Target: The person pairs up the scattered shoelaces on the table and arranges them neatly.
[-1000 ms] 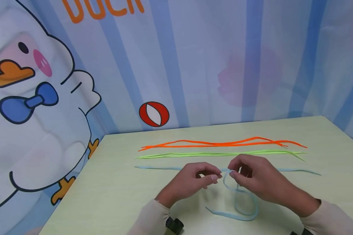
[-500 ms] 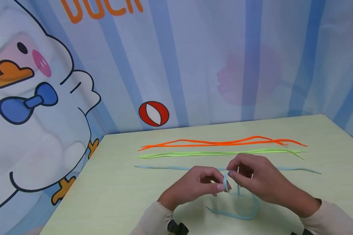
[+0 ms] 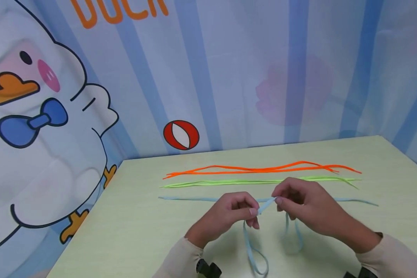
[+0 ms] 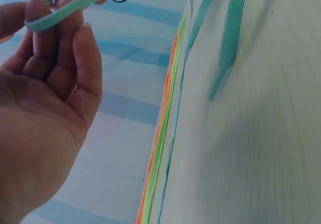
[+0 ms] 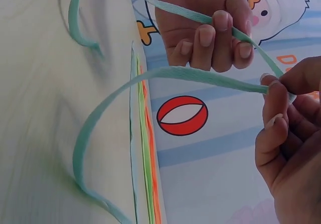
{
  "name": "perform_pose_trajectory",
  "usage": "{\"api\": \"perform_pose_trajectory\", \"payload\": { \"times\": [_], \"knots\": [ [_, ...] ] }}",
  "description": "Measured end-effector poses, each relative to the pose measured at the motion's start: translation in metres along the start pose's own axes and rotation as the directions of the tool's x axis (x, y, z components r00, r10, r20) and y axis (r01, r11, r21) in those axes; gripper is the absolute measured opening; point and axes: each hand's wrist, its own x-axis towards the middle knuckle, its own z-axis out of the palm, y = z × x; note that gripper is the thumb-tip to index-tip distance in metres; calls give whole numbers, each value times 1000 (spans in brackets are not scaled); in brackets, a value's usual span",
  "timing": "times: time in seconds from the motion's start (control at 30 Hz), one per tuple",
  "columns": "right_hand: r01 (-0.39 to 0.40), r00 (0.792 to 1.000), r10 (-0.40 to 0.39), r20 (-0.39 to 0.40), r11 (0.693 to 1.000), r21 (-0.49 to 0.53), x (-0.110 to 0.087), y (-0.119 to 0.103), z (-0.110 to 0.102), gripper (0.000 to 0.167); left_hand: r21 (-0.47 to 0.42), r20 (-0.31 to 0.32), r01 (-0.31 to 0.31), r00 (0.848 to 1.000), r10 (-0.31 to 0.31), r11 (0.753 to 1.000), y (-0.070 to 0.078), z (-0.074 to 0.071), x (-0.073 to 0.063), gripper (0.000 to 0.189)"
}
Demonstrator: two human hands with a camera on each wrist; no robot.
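Note:
A light blue flat shoelace (image 3: 266, 205) is stretched in a short span between my two hands, above the table. My left hand (image 3: 226, 217) pinches it between thumb and fingers, and a loop of it hangs below that hand. At the other side my right hand (image 3: 309, 202) pinches the lace with thumb and forefinger, the rest dangling under the palm. In the right wrist view the shoelace (image 5: 185, 74) curves away from the right fingertips, while another stretch crosses the left hand's fingers. In the left wrist view the lace (image 4: 75, 6) passes over the fingertips.
Behind the hands, a second light blue lace (image 3: 187, 199) lies straight across the pale table (image 3: 125, 231). Farther back are green laces (image 3: 229, 182) and orange laces (image 3: 243, 170), laid side by side. A printed backdrop (image 3: 229, 77) with a cartoon duck stands behind the table.
The small loop between the hands is now a taut span. My left hand has taken hold of the lace, and its loose end has lifted off the table into a hanging loop.

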Motion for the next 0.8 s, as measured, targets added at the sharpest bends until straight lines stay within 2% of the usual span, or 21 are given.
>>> {"api": "perform_pose_trajectory", "payload": {
  "times": [0.27, 0.5, 0.8],
  "knots": [
    [-2, 1000, 1, 14, 996, 94, 0, 1, -8, 9, 3, -40, 46, 998, -46, 999, -5, -10, -2, 21],
    [-54, 998, 50, 27, 985, 166, 2, -1, -18, 7, 27, -66, 78, 995, -76, 997, -8, -17, -2, 20],
    [-97, 995, 97, 5, 982, 159, 4, 8, -19, 7, 36, -103, 75, 992, -71, 997, -14, -26, -3, 18]
  ]
}}
